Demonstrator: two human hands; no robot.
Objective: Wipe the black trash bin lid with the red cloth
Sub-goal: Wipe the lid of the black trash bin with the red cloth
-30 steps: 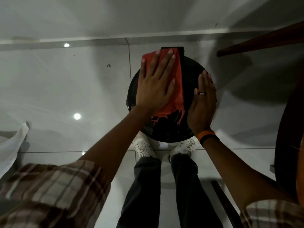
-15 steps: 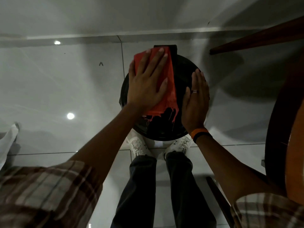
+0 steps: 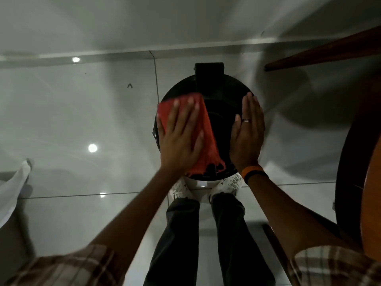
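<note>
Left fingers: spread flat and straight, pressing down on the red cloth, not curled around it; edges slightly blurred.
Left hand: palm down on the left half of the black trash bin lid, fingertips pointing away from the body, thumb out toward the lid's left edge.
Left arm: bare forearm, angled up from the lower left, emerging from a plaid sleeve.
Right fingers: held together and extended, open, laid along the right rim of the lid, gripping nothing.
Right hand: flat against the lid's right side, a ring on one finger, an orange and black band at the wrist.
Right arm: bare forearm, running in from the lower right, plaid cuff at the frame's bottom corner.
Red cloth: flattened between left palm and lid, frayed near edge trailing past the heel of the hand toward the lid's near rim.
Lid: round, glossy, closed, hinge block at the far side; centre and far portion uncovered.
Below the lid: white shoes and dark trousers on pale glossy floor tiles.
Right edge: dark wooden furniture, beside the bin, apart from it.
</note>
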